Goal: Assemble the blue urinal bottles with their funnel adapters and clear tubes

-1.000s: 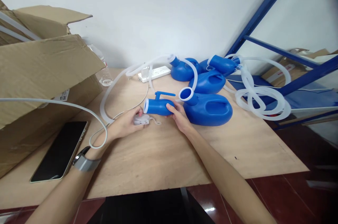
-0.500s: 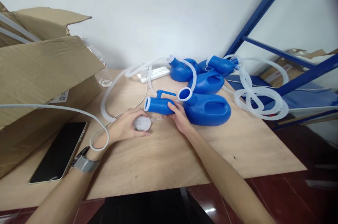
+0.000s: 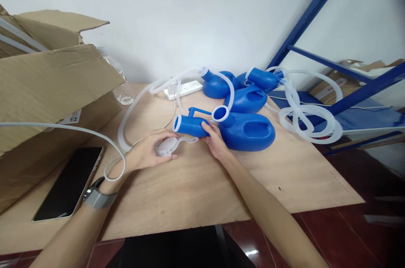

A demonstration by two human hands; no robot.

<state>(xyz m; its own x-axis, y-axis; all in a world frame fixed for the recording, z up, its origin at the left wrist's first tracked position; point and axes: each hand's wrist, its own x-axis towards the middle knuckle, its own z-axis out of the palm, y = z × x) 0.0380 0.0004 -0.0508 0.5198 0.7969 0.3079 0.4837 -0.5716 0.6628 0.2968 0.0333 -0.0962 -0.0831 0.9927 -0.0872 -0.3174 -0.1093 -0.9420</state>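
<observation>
Between the thumb and fingers of my left hand [image 3: 152,150] is a translucent white cap [image 3: 167,146], tilted, with a wavy strap reaching right. My right hand [image 3: 215,139] grips a short blue tube [image 3: 190,126] with a white-rimmed open mouth facing left and a thin handle on top. Just behind and right of that hand, a blue urinal bottle [image 3: 253,131] lies on the wooden table [image 3: 183,192], its white-rimmed neck pointing up left. The strap's far end comes close to my right fingers; whether it touches the tube I cannot tell.
More blue bottles [image 3: 247,98] sit behind, with coiled clear hoses [image 3: 310,122] at the right. A white power strip [image 3: 183,89] and a plastic bottle [image 3: 125,93] stand near the wall. At left are a cardboard box [image 3: 57,87], a phone [image 3: 69,183] and a looping cable [image 3: 95,133].
The cap has turned in my left hand from facing up to a slanted pose, and its strap now shows more. My right hand keeps its hold on the blue tube.
</observation>
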